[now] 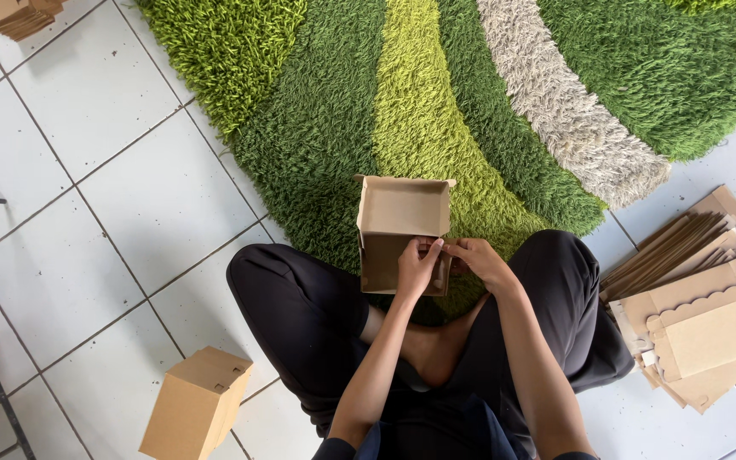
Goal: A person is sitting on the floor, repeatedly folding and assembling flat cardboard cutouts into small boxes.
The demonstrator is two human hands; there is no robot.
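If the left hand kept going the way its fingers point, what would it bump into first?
Probably the open cardboard box it already touches: the left hand points up into its lower wall. Beyond that lies the green rug.

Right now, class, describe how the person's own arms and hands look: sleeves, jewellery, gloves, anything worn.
Both arms are bare from the upper arm down; only dark sleeve edges show at the bottom of the view. The left hand and the right hand wear no gloves. No watch, bracelet or ring can be seen. Dark trousers cover the crossed legs.
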